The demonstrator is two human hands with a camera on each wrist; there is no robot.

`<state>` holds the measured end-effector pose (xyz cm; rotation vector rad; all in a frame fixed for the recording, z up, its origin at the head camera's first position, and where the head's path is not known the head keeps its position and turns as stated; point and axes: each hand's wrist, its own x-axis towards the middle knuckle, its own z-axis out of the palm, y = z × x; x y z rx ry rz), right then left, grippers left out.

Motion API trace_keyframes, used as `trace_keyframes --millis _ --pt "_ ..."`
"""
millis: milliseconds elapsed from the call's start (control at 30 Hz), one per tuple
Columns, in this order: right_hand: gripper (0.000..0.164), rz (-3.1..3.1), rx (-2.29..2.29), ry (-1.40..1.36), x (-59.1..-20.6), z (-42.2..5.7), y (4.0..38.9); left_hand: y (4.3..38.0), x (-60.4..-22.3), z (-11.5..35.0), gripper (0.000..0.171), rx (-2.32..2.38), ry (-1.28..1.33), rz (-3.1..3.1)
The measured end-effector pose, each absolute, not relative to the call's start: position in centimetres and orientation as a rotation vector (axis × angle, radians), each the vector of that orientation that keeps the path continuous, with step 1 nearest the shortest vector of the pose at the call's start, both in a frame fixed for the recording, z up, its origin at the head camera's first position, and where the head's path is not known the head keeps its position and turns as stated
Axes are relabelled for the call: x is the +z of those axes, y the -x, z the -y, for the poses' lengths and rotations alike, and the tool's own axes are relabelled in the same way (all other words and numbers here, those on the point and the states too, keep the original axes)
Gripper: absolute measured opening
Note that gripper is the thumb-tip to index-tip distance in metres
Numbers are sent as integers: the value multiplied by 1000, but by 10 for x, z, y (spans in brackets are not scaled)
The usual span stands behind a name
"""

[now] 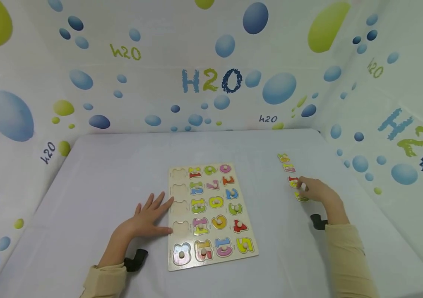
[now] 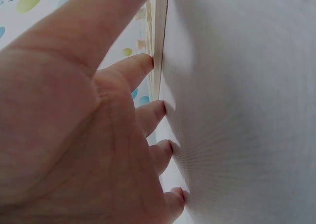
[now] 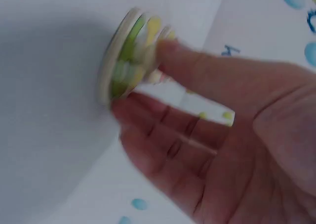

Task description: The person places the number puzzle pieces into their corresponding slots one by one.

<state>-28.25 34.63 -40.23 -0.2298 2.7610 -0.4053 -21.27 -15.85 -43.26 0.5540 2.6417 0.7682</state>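
A wooden number puzzle board (image 1: 226,258) lies on the table, filled with coloured number pieces with knobs, except for several bare recesses in its left column. My left hand (image 1: 144,221) rests beside it, fingers spread; index fingertip and thumb touch the board's left edge. In the left wrist view the other fingertips (image 2: 165,150) press on the cloth. At the right, my right hand (image 1: 319,192) pinches a green and yellow number piece (image 1: 302,197), thumb at its knob and a finger at its rim. The right wrist view shows this piece (image 3: 121,61) blurred, close to the cloth.
Beyond the right hand, a red and yellow piece (image 1: 292,182), a pink and yellow piece (image 1: 289,168) and a green and orange piece (image 1: 283,158) lie in a slanting row. White cloth covers the table (image 1: 122,157); patterned sheets (image 1: 167,49) hang around it.
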Motion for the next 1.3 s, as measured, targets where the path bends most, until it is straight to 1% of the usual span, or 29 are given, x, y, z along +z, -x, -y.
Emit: trace_keyframes --millis 100,233,333,467,567,667,767,900,1000,1067,1167,1300 --pt "15 -2730 -562 275 -409 -360 280 212 -433 159 89 768 -555 -2642" --pt "11 -2736 -611 286 -413 -365 277 213 -433 159 89 769 -565 -2641" --pt "10 -2719 -662 288 -414 -365 276 213 -433 158 89 770 -567 -2638" --pt "10 -2749 -808 415 -415 -349 275 213 -432 157 90 768 -556 -2635" --pt "10 -2743 -936 570 -409 -307 275 213 -432 158 89 764 -556 -2635" --pt "10 -2652 -1005 735 -403 -237 271 213 -432 159 89 754 -557 -2644" --pt "10 -2513 -1003 867 -399 -164 259 213 -432 161 89 748 -560 -2648" --pt "11 -2397 -950 1015 -400 -93 244 215 -433 162 88 761 -574 -2636" --pt "13 -2372 -887 1053 -405 -61 237 216 -434 162 84 771 -584 -2626" --pt "14 -2363 -849 1053 -410 -48 235 216 -434 162 82 772 -586 -2622" --pt "15 -2353 -778 1027 -415 -38 233 216 -434 162 78 774 -582 -2621" --pt "14 -2363 -697 1008 -419 -32 232 215 -435 163 78 770 -564 -2620"
